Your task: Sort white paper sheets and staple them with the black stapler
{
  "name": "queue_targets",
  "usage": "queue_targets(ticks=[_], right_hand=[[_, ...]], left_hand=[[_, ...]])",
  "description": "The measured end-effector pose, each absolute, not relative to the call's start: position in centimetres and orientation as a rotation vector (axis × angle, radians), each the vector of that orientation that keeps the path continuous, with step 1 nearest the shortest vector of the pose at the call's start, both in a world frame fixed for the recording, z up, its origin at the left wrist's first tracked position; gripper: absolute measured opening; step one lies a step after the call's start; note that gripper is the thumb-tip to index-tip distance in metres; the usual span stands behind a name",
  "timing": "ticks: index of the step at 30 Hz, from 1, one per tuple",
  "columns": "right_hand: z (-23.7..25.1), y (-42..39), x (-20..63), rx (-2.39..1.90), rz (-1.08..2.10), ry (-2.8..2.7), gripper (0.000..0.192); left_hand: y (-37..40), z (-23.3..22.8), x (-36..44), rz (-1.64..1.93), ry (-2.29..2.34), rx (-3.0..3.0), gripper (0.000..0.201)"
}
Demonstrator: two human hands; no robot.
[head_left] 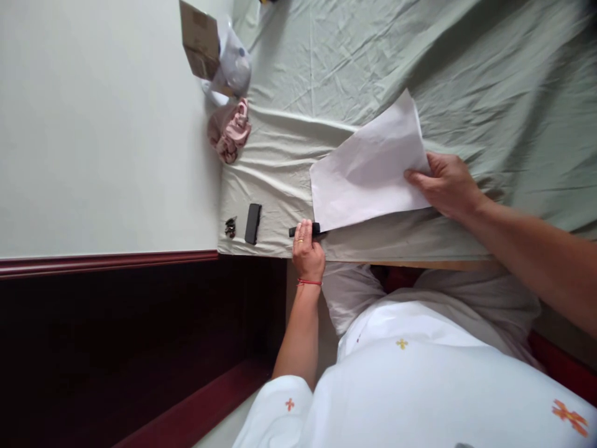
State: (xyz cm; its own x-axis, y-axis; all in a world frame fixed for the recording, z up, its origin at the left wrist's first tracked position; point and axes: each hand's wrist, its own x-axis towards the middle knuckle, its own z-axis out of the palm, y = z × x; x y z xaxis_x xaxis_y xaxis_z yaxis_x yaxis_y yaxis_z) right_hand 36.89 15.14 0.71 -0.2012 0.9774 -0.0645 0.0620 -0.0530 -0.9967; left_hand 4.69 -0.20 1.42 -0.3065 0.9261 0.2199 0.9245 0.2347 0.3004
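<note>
On the green sheet point(466, 74), our right hand point(448, 183) pinches the white paper point(368, 171) at its edge, while our left hand point(308, 252) closes around a black marker point(305, 230) at the paper's corner. Held so loosely, the paper could slide or crease.

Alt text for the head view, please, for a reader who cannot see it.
The right hand pinches a white sheet of paper on a pale green bedsheet, while the left hand grips a black marker at its edge. A black case lies nearby.
</note>
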Motion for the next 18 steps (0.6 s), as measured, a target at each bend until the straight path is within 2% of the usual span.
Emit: queue_targets(ticks=[7,12,18], right_hand=[[1.0,14.9,37.0,-1.225,1.322,-1.417,0.02],[0.9,14.8,37.1,-1.197,1.302,-1.434,0.019],[0.7,15.1,37.4,-1.214,1.227,-1.43,0.021]], left_hand=[[0.0,2.2,5.6,0.442,2.557,1.789,0.073],[0.1,1.5,5.5,0.567,2.514,1.817,0.063],[-0.2,0.0,5.1,0.699,2.49,1.839,0.061]])
